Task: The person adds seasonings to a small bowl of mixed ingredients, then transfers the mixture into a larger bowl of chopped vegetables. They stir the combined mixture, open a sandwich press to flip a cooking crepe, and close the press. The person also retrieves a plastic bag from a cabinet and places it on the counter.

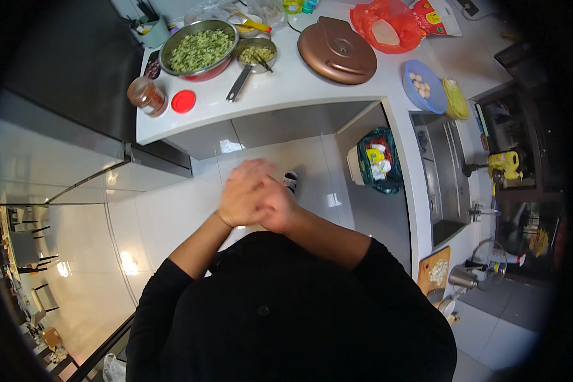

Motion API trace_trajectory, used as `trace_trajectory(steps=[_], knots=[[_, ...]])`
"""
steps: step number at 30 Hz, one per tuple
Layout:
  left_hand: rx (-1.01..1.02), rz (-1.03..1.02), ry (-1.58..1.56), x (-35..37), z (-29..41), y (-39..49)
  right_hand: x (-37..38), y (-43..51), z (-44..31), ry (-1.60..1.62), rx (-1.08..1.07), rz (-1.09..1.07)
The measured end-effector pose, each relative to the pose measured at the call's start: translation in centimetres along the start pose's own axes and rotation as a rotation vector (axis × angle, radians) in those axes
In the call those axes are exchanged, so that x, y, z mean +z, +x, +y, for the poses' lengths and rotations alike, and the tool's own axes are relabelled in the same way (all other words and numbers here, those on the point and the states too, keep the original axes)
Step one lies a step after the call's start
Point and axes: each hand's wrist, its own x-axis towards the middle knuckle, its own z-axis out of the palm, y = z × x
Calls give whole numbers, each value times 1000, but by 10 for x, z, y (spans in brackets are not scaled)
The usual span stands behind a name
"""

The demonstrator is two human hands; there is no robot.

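In the middle of the head view my left hand (243, 198) and my right hand (279, 205) are pressed together in front of my body, both blurred. No object shows between them, and the overlap hides how the fingers lie. Beyond them on the white counter (210, 112) stand a steel bowl of chopped greens (203, 50), a small handled pan with chopped food (257, 53), a glass jar (148, 97) and a red lid (183, 101). A round copper-coloured electric griddle (338, 50), closed, sits to their right.
A blue bowl of eggs (422, 88) and a red plastic bag (387, 24) stand at the right corner. Below is a lined bin (379, 162). Down the right side are a steel sink (441, 176) and a wooden board with chopped white food (434, 272). A dark cabinet (71, 71) rises left.
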Motion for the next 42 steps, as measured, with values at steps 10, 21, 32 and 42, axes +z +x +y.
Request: trace_trajectory(steps=[10,21,32,42], knots=[[-1471,-763,130,15,-119,-187,-13,66,-330,-973,-494,146],[-1567,-605,-178,53,-129,-152,-60,170,-403,-2376,-789,153],[-1376,-671,-151,64,-254,-89,-56,180,-397,-2491,-721,261],[-1306,-678,-129,96,-257,-64,-56,176,-411,-2493,-614,173]])
